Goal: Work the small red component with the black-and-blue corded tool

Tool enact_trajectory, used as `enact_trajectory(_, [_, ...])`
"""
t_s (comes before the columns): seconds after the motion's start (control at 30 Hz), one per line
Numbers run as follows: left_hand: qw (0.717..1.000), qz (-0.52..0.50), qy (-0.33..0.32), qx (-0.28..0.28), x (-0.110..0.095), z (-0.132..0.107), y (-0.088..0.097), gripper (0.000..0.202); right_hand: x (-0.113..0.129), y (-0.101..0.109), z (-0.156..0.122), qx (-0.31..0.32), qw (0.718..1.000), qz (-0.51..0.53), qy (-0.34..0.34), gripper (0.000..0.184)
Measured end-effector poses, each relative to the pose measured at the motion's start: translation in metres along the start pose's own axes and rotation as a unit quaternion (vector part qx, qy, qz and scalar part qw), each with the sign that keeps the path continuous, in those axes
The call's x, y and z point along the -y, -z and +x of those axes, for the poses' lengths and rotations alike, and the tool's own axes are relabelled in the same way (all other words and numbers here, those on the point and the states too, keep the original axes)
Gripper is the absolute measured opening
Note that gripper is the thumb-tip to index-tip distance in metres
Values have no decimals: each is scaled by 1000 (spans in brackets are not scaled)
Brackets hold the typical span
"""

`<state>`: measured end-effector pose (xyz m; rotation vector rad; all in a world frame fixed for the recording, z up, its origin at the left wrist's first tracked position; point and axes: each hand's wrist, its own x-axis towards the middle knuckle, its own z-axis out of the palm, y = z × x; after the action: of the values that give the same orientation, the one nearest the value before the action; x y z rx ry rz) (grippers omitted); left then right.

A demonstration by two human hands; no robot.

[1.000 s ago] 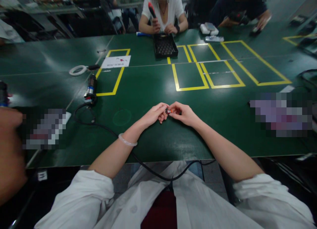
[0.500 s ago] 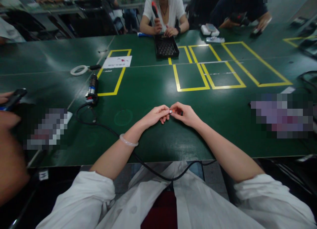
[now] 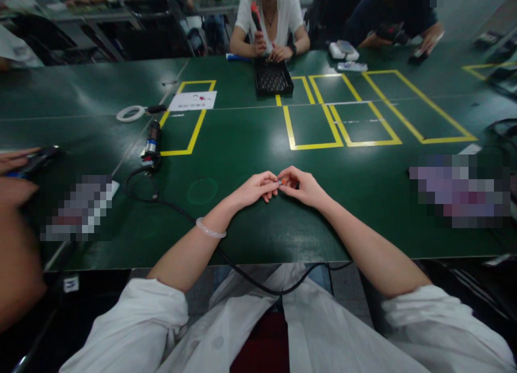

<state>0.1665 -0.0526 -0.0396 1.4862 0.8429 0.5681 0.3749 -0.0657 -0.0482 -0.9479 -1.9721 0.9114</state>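
Green workbench top [image 3: 242, 147] with yellow tape boxes [image 3: 311, 126] marked on it, a bunch of other people working at the far side, pretty busy room. The person's two hands meet just above the table near the front edge, and between them is a small part [image 3: 281, 182], orange with a bit of metal. It's tiny, so I can't tell what it is exactly. Its long axis runs roughly side to side, metal end toward the left hand [image 3: 254, 189], orange end toward the right hand [image 3: 306, 188]. Both hands have their fingertips closed narrow on it, thumb and forefinger pinching from each side, the other fingers curled under. Neither hand is really nearer; the part sits right in the middle. A pale bracelet [image 3: 210, 230] is on the left wrist, and a black cable [image 3: 169, 207] runs under that arm back to an electric screwdriver [image 3: 151, 141] lying well off to the left. Compared with half a second ago the hands have barely budged, same pinch, same spot, though more orange shows now. The co-worker's hand [image 3: 16, 160] at the left edge has shifted a little.
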Motion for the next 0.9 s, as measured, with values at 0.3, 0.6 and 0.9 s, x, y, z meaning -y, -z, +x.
enact_trajectory(0.3, [999, -29, 6, -12, 3, 1, 1, 40, -1, 1, 0, -4, 1000, -12, 15, 15])
enact_trajectory(0.6, [998, -55, 5, -38, 3, 2, 0, 36, -1, 0, 0, 4, 1000, -20, 15, 18])
enact_trajectory(0.9, [997, -49, -11, -59, 6, 2, 0, 32, -5, 1, 1, 5, 997, 58, -54, 25])
